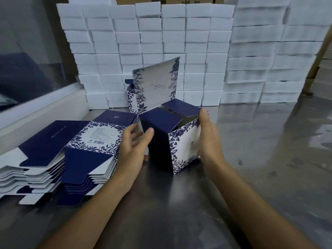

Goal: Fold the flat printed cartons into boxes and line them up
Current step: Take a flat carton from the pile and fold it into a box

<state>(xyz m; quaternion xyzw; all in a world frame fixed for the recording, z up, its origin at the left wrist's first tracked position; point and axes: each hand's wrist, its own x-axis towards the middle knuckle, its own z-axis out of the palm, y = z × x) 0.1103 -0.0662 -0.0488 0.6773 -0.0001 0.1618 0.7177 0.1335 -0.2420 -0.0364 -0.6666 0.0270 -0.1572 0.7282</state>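
Observation:
A blue-and-white floral carton (pixel 181 146), opened into a box shape, stands on the steel table (pixel 260 159) in the middle of the view. Its lid panel (pixel 158 83) sticks up at the back and its blue top flaps lie partly folded in. My left hand (pixel 133 142) touches its dark blue left side, thumb on the upper edge, fingers loosely spread. My right hand (pixel 208 139) presses flat against its right printed side, fingers straight. A stack of flat printed cartons (pixel 71 150) lies to the left. Behind the lid stands another folded box (pixel 131 97), mostly hidden.
A wall of stacked white foam blocks (pixel 161 42) runs along the back of the table, with taller stacks (pixel 265 60) at the right. A white ledge and window (pixel 36 105) border the left side. Bare steel surface shows to the right and in front.

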